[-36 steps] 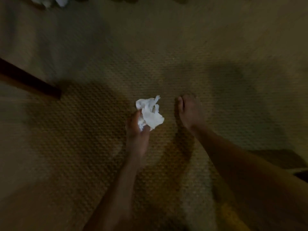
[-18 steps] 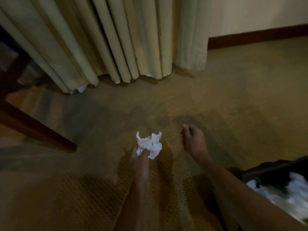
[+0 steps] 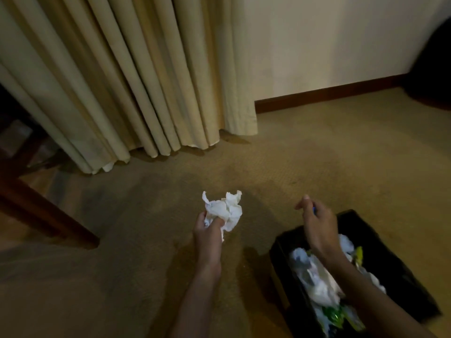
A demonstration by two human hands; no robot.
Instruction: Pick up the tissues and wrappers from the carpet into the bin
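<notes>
Head view: the left hand (image 3: 208, 234) is held above the tan woven carpet (image 3: 317, 147), fingers clamped together around the lower part of a crumpled white tissue (image 3: 225, 208). The tissue projects upward and forward from the grip; its upper folds stand free of the fingers. The tissue is off the carpet and is positioned to the left of the bin, not over it.

The right hand (image 3: 317, 223) is held above the far rim of the black rectangular bin (image 3: 361, 223), palm down, with the fingers loosely curled and the thumb pointing left. A small blue item (image 3: 314, 210) shows between the fingers; what it is cannot be determined, and whether the hand is gripping it cannot be told. The two hands are apart, with open carpet between them.

The bin stands on the carpet at lower right, beneath the right forearm. It contains crumpled white tissues (image 3: 317, 279) and green-and-yellow wrappers (image 3: 341, 315); the contents reach close to the rim.

Background: cream pleated curtains (image 3: 127, 74) hang to the floor at upper left. A pale wall (image 3: 329, 40) with a dark red-brown skirting board (image 3: 329, 96) runs along the upper right. A dark wooden furniture leg (image 3: 48, 215) crosses the left edge at an angle and meets the carpet. A dark rounded object (image 3: 432, 64) sits at the far right edge; its identity cannot be determined.
</notes>
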